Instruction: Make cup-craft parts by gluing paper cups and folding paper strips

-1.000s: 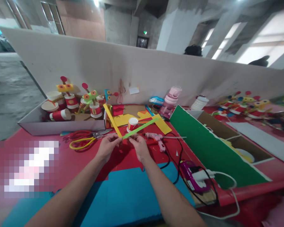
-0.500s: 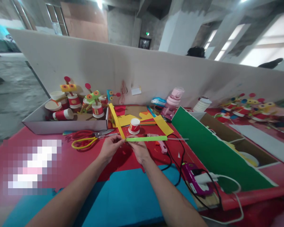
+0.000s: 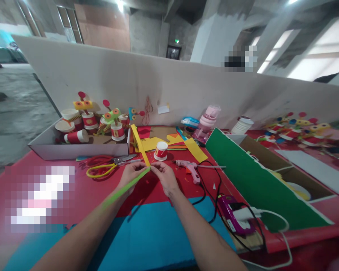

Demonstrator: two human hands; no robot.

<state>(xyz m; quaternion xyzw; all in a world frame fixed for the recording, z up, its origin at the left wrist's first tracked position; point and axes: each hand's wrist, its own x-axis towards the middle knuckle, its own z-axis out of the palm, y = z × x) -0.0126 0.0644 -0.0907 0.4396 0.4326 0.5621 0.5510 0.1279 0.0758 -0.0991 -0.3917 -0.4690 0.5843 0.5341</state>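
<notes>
A yellow paper strip point(image 3: 140, 144) and a green paper strip point(image 3: 123, 191) meet at one end between my hands. My left hand point(image 3: 133, 174) is closed on the joined end, and the yellow strip points away from me. Over my left wrist runs the green strip, slanting toward the lower left and blurred. The fingertips of my right hand point(image 3: 164, 176) pinch the strips at the same joint. Just beyond the hands stands a red and white paper cup point(image 3: 161, 150). A pink glue gun point(image 3: 190, 168) lies right of my right hand.
Scissors with yellow handles point(image 3: 101, 171) lie at left, before a white tray point(image 3: 81, 151) of cup figures. A green-sided box point(image 3: 251, 177) and a purple power strip point(image 3: 234, 216) are at right. Blue sheets point(image 3: 158, 233) lie under my forearms.
The green strip has swung from pointing right across my right hand to pointing lower left over my left wrist. My right hand has shifted slightly, uncovering the glue gun.
</notes>
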